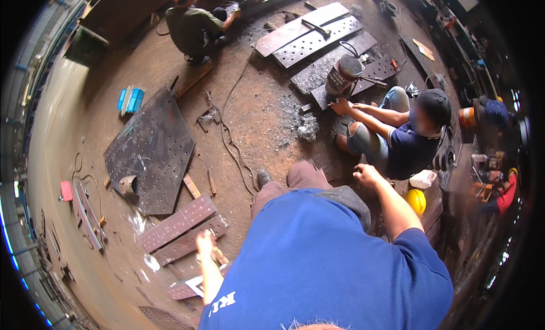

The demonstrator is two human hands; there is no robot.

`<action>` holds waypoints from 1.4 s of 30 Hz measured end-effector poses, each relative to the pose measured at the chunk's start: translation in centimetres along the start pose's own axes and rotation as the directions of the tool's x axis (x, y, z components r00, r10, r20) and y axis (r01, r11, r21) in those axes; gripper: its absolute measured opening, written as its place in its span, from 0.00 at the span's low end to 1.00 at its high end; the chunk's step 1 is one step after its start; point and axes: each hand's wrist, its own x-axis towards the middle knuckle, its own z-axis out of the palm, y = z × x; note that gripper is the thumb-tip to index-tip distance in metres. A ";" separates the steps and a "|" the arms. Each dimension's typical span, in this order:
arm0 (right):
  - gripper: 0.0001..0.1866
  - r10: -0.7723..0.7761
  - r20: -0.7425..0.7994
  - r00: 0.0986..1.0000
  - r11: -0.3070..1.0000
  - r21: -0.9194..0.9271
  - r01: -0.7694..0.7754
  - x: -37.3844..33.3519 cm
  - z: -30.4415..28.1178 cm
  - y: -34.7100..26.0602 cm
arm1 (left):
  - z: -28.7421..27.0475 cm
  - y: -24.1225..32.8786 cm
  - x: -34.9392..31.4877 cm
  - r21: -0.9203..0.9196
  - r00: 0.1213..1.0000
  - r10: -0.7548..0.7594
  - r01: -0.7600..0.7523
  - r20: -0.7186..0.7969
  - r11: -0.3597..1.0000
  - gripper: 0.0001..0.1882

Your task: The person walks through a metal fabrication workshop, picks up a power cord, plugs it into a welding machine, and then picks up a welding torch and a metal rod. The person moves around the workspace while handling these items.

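Observation:
My left hand (pixel 205 242) hangs at the near left, by the end of two drilled reddish-brown steel plates (pixel 179 223). Glare and blur hide its fingers, and whether it touches a plate I cannot tell. My right hand (pixel 368 175) is curled closed in front of my right side, close to a seated co-worker (pixel 417 140). A small dark piece shows by its fingers, too unclear to name. This co-worker's hands (pixel 343 107) rest at the base of a dark cylindrical drilling machine (pixel 344 74), which stands on a drilled plate (pixel 374 74).
Long steel plates lie ahead, a hammer (pixel 317 28) on one. Metal shavings (pixel 307 127) are heaped on the floor. A large drilled plate (pixel 150 154) lies left, near a blue bundle (pixel 130 100). Cables (pixel 230 140) cross the floor. A yellow helmet (pixel 415 202) sits right; another person (pixel 193 32) crouches far left.

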 end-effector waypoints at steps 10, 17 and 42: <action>0.20 -0.234 -0.063 0.970 0.962 0.128 0.240 11.9 -7.9 -16.6 | 3.8 31.6 18.7 0.229 0.954 0.265 -0.230 -0.140 0.946 0.10; 0.21 -0.401 -0.151 0.904 0.916 -0.035 0.401 23.3 -18.4 -25.3 | 13.4 29.9 20.5 0.537 0.984 -0.083 -0.014 0.155 0.844 0.12; 0.19 0.234 -0.378 0.896 0.759 0.647 0.075 43.2 -48.8 -32.0 | 54.3 85.4 52.8 0.377 0.870 0.002 -0.216 0.493 0.901 0.13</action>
